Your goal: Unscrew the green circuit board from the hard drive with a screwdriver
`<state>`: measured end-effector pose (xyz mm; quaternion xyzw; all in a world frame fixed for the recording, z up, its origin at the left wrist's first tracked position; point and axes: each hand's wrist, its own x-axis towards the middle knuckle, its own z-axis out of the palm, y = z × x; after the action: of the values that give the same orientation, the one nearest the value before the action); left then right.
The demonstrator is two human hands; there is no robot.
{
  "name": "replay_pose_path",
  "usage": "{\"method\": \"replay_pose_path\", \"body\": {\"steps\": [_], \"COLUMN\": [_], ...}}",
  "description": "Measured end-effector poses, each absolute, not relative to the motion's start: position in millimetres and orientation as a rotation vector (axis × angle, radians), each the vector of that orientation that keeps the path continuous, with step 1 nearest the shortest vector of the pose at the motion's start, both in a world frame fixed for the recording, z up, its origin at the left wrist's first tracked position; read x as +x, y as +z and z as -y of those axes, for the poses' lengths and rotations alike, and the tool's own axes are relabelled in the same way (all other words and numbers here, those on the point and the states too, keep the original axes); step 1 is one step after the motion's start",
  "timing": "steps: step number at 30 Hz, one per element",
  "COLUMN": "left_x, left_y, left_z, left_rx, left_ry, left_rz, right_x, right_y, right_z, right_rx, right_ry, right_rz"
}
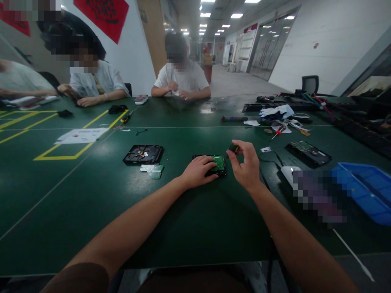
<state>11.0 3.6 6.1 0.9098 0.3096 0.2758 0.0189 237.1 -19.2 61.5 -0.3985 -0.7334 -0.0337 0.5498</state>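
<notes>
A: Where are the hands?
B: Left hand (198, 171) flat on the hard drive (217, 165), mid-bench (91, 203); right hand (244, 162) pinching a small dark tool (233, 147) just above its right edge.
A: Room?
B: Bare bench toward the near edge

A wide dark green table (91, 203) carried everything. Near its middle lay a hard drive with a green circuit board (218, 163), and just to its left an opened black drive (143, 154) with a loose metal plate (152, 170) beside it. Yellow tape lines (76, 154) marked the left part, where a white paper sheet (81, 135) lay. Toward the far edge sat a yellow-handled screwdriver (126, 116) and a black pouch (117, 108). Toward the right edge lay another drive (308, 151), a red-handled tool (278, 131), white cloth (276, 110) and a blue bin (369, 191).
</notes>
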Motion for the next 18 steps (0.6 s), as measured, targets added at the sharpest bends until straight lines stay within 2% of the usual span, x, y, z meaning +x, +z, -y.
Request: {"method": "replay_pose_path", "body": {"steps": [8,18], "left_x": [10.8,10.4], "left_y": [5.9,4.2], "left_z": [-3.6,-5.4], "left_rx": [2.835,2.841], "left_ry": [0.841,0.831], "left_rz": [-0.963,-0.960], "right_x": [237.8,236.5], "right_y": [53.4,63.9], "right_z": [14.9,20.1], "right_rx": [-0.934,-0.959], "right_ry": [0.109,-0.120], "right_rz": [1.743,1.718]}}
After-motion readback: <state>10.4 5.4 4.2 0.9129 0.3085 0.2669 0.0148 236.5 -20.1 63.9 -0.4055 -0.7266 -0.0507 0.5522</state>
